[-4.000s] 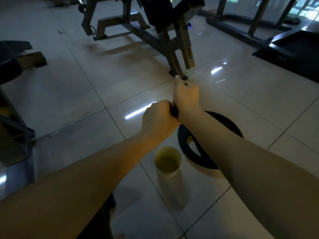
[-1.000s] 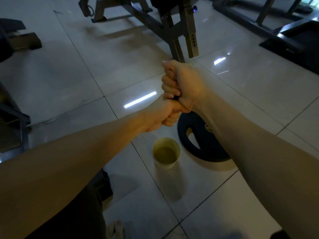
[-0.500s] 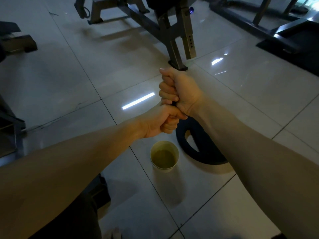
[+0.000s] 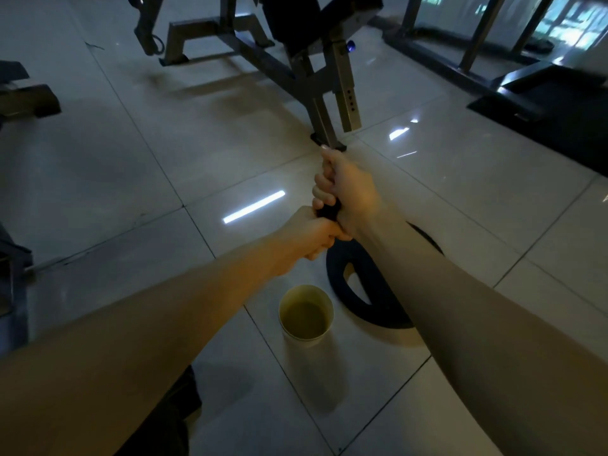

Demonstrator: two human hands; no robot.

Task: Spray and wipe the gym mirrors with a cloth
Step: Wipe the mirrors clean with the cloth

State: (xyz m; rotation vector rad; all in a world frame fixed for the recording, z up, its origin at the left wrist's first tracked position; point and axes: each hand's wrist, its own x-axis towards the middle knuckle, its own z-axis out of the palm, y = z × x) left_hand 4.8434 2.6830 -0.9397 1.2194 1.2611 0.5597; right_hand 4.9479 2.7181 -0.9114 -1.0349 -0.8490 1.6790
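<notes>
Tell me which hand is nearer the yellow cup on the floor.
Left. The left hand is just above the yellow cup in the picture; the right hand is farther up, toward the bench frame.

A pale yellow cup (image 4: 306, 312) is seen on glossy white floor tiles (image 4: 460, 179), beside a black weight plate (image 4: 345, 291); the bench frame (image 4: 296, 77) is grey.

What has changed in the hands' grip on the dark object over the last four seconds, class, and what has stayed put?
The right hand turned from knuckles-up to fingers curled on the left side; the left hand rolled underneath. Both keep squeezing the dark object, as if wringing it. The cup and weight plate stayed on the floor.
</notes>
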